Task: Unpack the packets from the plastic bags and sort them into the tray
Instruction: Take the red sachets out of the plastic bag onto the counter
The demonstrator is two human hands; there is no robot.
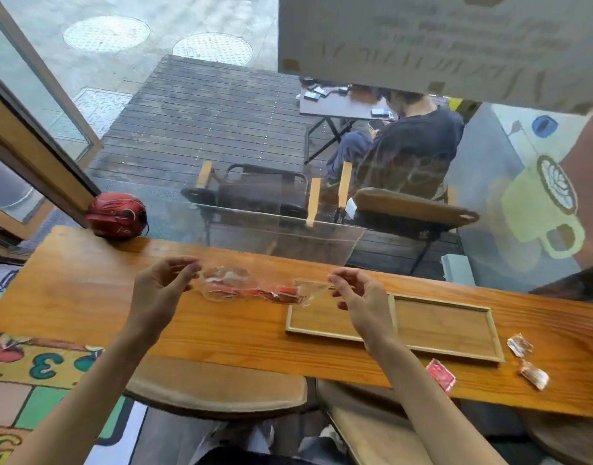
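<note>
A clear plastic bag [241, 285] holding several red packets is stretched sideways just above the wooden counter. My left hand [161, 286] pinches its left end, and my right hand [358, 297] pinches its right end, over the left part of the tray. The shallow wooden tray [446, 330] lies on the counter with nothing in it. One loose red packet [441, 374] lies at the counter's near edge, below the tray. Two crumpled wrappers [519, 344] [534, 374] lie to the tray's right.
A red helmet [117, 214] rests at the counter's far left corner. A clear acrylic sheet [281, 233] stands along the counter's back edge against the window. Round stools [218, 387] sit below the counter. Beyond the glass a person sits on a chair.
</note>
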